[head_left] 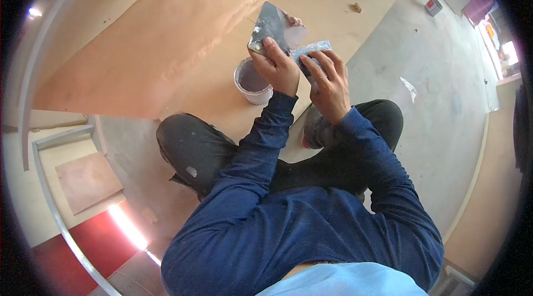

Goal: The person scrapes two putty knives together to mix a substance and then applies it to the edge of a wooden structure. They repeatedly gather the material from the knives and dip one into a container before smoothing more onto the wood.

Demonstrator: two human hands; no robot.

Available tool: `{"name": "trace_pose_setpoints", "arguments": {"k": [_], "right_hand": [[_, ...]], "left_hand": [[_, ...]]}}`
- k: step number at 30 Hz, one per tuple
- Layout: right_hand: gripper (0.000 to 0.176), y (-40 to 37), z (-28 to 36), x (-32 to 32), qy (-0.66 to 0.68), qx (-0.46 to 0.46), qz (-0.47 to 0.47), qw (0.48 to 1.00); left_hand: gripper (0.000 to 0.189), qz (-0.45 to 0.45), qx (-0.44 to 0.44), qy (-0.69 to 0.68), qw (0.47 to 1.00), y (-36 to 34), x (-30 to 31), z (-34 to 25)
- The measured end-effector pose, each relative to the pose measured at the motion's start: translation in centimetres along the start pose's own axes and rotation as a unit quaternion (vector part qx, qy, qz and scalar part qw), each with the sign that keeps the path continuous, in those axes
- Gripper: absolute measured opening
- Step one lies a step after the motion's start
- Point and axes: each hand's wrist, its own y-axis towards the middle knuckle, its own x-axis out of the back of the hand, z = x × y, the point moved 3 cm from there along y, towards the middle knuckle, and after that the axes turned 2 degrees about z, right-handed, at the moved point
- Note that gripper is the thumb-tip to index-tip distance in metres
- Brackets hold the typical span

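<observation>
- Plywood sheet, pale, lies flat on the floor. The tub stands on it, just ahead of the person's crossed legs.
- Tub: white, open, upright, with grey paste inside. It probably sits this close so that either hand reaches it without a lean.
- Left grip: just beyond the tub, fingers closed tight on the near edge of the wide blade and holding nothing else.
- Wide blade: dark, tilted, broad face turned up toward the camera, with a pale smear at the corner farthest from the tub. The face is likely kept up so the paste stays on it and can be seen.
- Right grip: right of the tub, fingers curled shut over the small blade. Its handle is hidden under the fingers.
- Small blade: coated grey, its edge against the wide blade on the side away from the tub. The two blades touch. This looks like one being drawn across the other, the wide one braced as the steady surface.
- Both hands are raised clear of the tub, and neither touches it.
- Can: small, on bare concrete floor, well apart from the tub, far right and beyond it.
- Count: blades 2, tub 1, can 1, hands 2, both the person's own.
</observation>
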Motion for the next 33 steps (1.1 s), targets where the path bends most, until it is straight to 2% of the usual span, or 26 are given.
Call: {"name": "trace_pose_setpoints", "arguments": {"k": [4, 7, 10, 19, 28, 33], "right_hand": [[0.073, 0.3, 0.4, -0.4, -0.02, -0.011, 0.027, 0.999], [0.074, -0.5, 1.0, -1.2, -0.052, -0.014, 0.019, 0.998], [0.074, -0.4, 0.4, -1.1, -0.042, -0.02, 0.027, 0.999], [0.071, -0.5, 0.6, -2.0, -0.064, -0.036, 0.037, 0.997], [0.07, -0.6, -0.5, -2.8, -0.053, -0.049, 0.057, 0.996], [0.069, -0.4, -0.3, -3.3, -0.055, -0.052, 0.054, 0.996]], "left_hand": [[0.03, 0.014, -0.035, 0.09, 0.995, 0.6, 0.3, -0.1], [0.027, 0.055, -0.057, 0.061, 0.995, 0.4, 1.0, -0.5], [0.024, 0.042, -0.075, 0.073, 0.994, -0.1, 0.3, -0.1], [0.021, 0.076, -0.138, 0.114, 0.981, 1.0, 0.2, 0.1], [0.022, 0.074, -0.101, 0.134, 0.983, 1.3, -0.2, 1.6], [0.021, 0.08, -0.114, 0.152, 0.978, 1.4, -0.2, 1.8]]}}
